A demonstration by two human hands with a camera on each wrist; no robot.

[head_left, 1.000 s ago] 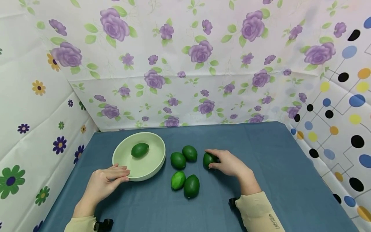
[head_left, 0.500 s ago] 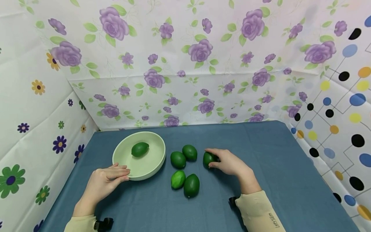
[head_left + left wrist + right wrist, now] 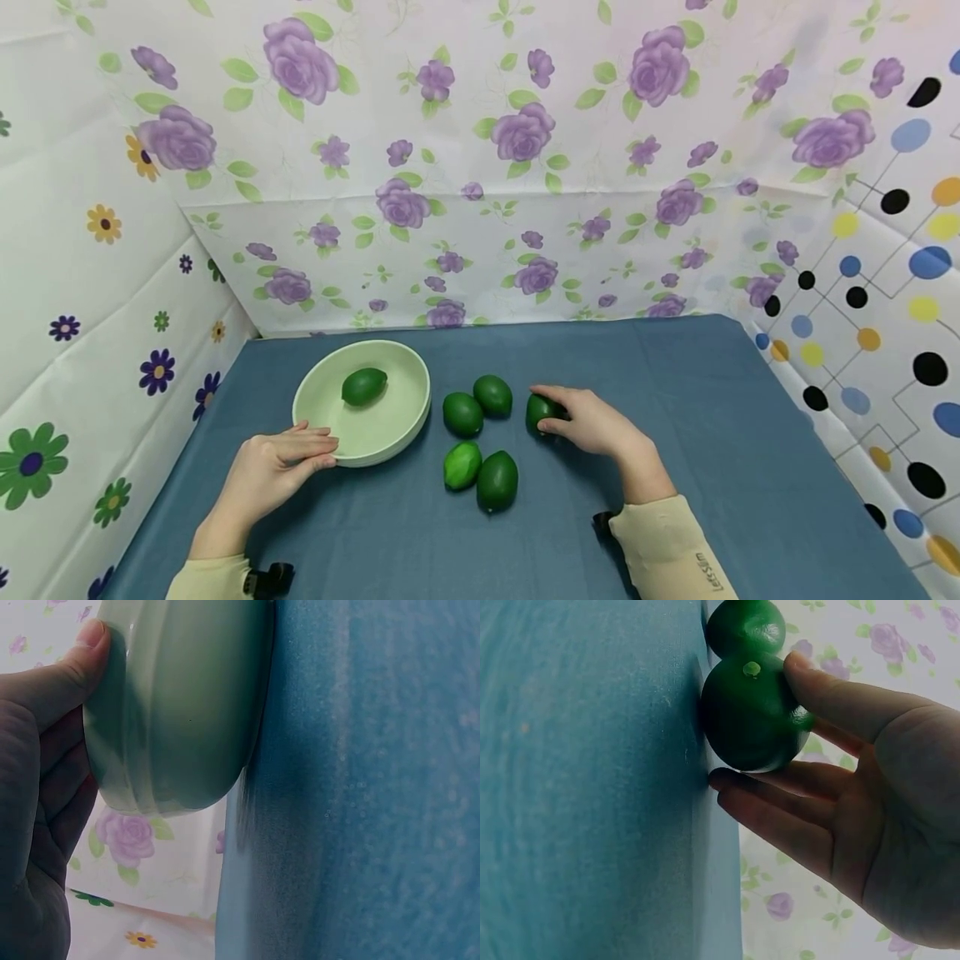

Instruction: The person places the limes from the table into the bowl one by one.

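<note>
On the blue cloth at the left stands a pale green bowl (image 3: 382,437) with one lime (image 3: 364,387) inside. My left hand (image 3: 277,467) grips the bowl's near-left rim, fingers over the edge and thumb (image 3: 88,656) against the outer wall. Right of the bowl, my right hand (image 3: 592,421) holds a dark green lime (image 3: 538,410) between thumb and fingers, low at the cloth. The right wrist view shows the held lime (image 3: 742,712) by the thumb, with a second lime (image 3: 746,628) beyond it.
Between bowl and right hand lie several limes: two dark ones at the back (image 3: 462,414), a brighter lime (image 3: 462,465) and a large dark lime (image 3: 497,482) nearer. Flowered cloth walls (image 3: 480,250) close off the back and left, and a dotted wall (image 3: 885,333) the right.
The whole head view shifts very slightly. Hands, bowl and limes keep their places.
</note>
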